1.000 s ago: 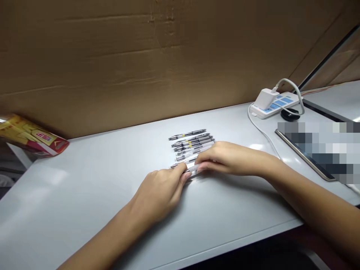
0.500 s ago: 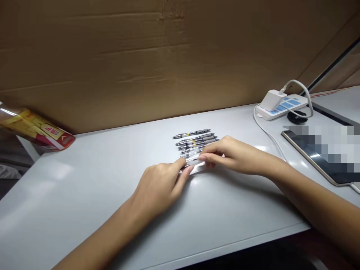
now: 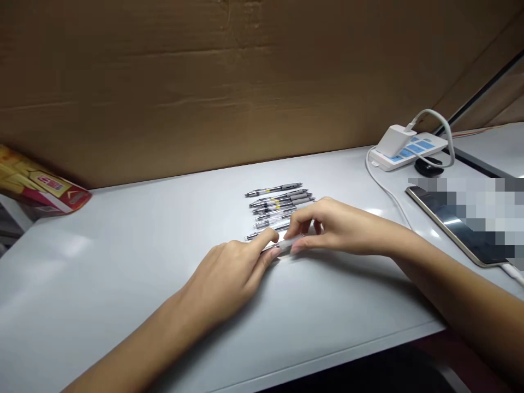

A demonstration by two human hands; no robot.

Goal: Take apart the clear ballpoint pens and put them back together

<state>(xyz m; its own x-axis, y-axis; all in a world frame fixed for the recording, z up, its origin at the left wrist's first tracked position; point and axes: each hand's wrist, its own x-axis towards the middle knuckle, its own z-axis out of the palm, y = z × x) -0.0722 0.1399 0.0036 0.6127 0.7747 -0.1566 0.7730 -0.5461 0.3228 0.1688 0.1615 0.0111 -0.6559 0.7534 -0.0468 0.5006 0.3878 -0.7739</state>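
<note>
Between my two hands is a pen [image 3: 286, 242] with a pale grip, just above or on the white table. My left hand [image 3: 233, 273] pinches its left end between thumb and index finger. My right hand [image 3: 327, 226] is closed around its right part, fingertips on the grip. Beyond the hands lie several clear-barrelled pens in a rough row, side by side. The farthest pen [image 3: 273, 190] sits a little apart from the others. A pen [image 3: 250, 237] close to my left index finger is partly covered, and my right hand hides the ends of others.
A cardboard wall [image 3: 172, 109] stands along the table's back edge. To the right are a white power strip [image 3: 426, 147] with a charger [image 3: 395, 141], a black round object [image 3: 428, 167], a white cable [image 3: 391, 194] and a phone [image 3: 450, 226]. A yellow-red package [image 3: 53, 188] is at far left.
My hands have drawn one pen slightly toward me, apart from the row. My right thumb and fingers have shifted onto its grip. The whole view has shifted a little.
</note>
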